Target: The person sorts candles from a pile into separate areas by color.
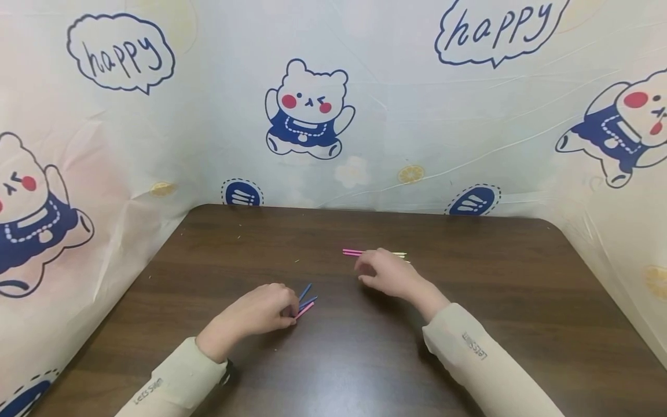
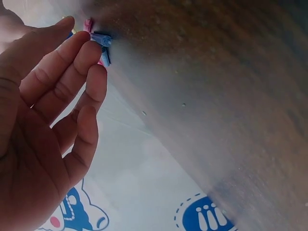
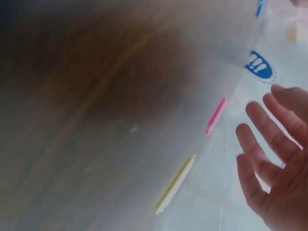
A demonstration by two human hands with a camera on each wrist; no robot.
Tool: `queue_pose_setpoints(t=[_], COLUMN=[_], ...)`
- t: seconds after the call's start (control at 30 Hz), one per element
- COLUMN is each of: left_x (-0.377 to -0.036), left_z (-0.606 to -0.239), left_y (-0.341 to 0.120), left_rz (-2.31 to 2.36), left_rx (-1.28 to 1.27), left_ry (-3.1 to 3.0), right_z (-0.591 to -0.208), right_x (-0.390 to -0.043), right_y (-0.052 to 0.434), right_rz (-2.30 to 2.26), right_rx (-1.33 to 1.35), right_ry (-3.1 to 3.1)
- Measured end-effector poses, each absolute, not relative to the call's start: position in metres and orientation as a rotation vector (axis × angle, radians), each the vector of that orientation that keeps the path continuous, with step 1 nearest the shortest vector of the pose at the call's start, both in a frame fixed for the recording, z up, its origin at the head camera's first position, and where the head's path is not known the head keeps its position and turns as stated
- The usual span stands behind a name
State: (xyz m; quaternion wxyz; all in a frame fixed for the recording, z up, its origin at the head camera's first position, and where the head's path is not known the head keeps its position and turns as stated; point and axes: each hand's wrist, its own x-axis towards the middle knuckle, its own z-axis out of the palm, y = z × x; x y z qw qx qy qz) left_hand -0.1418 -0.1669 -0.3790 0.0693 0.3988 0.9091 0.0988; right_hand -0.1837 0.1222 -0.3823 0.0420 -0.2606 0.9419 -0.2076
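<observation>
Two blue sticks (image 1: 308, 302) and a pink stick (image 1: 305, 310) are slanting out beside our left hand (image 1: 263, 310), low over the brown table (image 1: 333, 370). Its fingers are curving loosely, but we cannot tell whether they are pinching any stick. Farther back, our right hand (image 1: 391, 272) is hanging with its fingers spread apart, near other pink sticks (image 1: 352, 251) and pale yellow sticks (image 1: 399, 253), which are lying on the wood. Beyond, a patterned cloth (image 1: 406, 127) is showing cartoon bears.

Brown table (image 1: 365, 353) — bear-print backdrop (image 1: 391, 127)
</observation>
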Motion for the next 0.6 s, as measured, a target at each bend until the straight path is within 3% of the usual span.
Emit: queue_pose_setpoints(t=[0.6], left_x=[-0.148], left_z=[-0.382], left_y=[-0.160], left_rz=[0.239], left_rx=[1.178], left_ry=[2.742], right_z=[-0.378], right_x=[-0.165], right_y=[0.095], right_rz=[-0.673], right_rx=[-1.095], right_ry=[2.716])
